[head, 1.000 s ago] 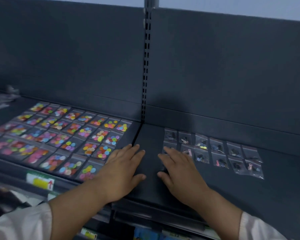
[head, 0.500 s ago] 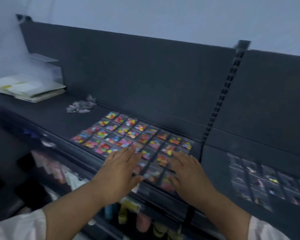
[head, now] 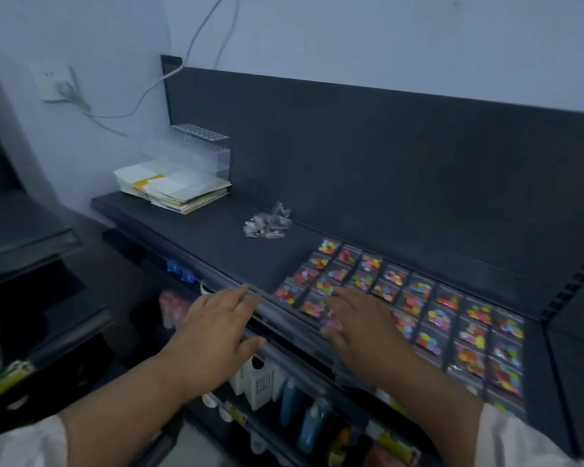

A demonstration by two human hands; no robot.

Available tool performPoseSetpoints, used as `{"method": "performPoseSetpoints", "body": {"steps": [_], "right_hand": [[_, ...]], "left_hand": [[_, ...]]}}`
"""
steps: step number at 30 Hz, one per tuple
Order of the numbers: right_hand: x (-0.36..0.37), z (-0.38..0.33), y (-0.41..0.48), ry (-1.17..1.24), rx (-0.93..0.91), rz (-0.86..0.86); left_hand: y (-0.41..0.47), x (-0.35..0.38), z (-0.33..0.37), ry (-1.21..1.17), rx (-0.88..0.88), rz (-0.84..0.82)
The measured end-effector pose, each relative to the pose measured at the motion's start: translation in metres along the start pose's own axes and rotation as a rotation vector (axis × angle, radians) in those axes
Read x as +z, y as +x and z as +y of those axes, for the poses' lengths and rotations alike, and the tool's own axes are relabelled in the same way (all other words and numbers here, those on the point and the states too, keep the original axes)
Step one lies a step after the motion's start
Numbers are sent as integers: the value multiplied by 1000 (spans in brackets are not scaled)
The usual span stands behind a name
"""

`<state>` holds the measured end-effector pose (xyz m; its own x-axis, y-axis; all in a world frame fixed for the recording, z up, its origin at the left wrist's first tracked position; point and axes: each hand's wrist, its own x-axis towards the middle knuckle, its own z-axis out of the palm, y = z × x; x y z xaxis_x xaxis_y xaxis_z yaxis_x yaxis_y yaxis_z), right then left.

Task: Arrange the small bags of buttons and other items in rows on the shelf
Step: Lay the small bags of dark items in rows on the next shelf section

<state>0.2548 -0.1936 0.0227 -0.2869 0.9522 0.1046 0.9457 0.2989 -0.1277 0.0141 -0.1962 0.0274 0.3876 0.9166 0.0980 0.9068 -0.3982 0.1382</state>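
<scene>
As both hands are flat and hold nothing, I judge the step to be the tidying of the laid rows before more bags are fetched. Nearest, the left hand [head: 216, 328] hovers with straight fingers, close together, over the front lip of the shelf [head: 223, 251], at nine o'clock from the right hand [head: 358, 328]. The right hand has its fingers straight and spread over the near left corner of the grid of button bags [head: 418, 311]. Whether they press the bags or only float above them I cannot tell, because of blur.

The grid runs from this hand toward two o'clock, in several rows, bags edge to edge. To do this well, the palm should push the bags lightly and sideways, since the smooth film can probably slide under a neighbour and spoil the row. The near row lies just beside the lip, so a strong pull toward six o'clock may drop a bag onto the bottles [head: 305, 429] below.

Farther, at eleven o'clock from the right hand, a loose heap of clear bags [head: 267, 224] lies on the bare shelf, apart from the grid. It is probably the next supply. Farthest, at eleven o'clock from the left hand, a stack of papers [head: 172, 190] lies beside a clear plastic rack [head: 199, 153].
</scene>
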Motion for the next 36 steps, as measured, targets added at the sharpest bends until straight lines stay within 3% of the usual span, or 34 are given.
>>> {"method": "performPoseSetpoints", "body": {"steps": [19, 25, 36], "right_hand": [[15, 6, 203, 75, -22, -93], [38, 9, 257, 113, 77, -104], [69, 10, 320, 138, 254, -103]], "left_hand": [[152, 9, -102, -43, -85, 38], [215, 21, -134, -57, 1, 53], [312, 57, -187, -50, 207, -77]]}}
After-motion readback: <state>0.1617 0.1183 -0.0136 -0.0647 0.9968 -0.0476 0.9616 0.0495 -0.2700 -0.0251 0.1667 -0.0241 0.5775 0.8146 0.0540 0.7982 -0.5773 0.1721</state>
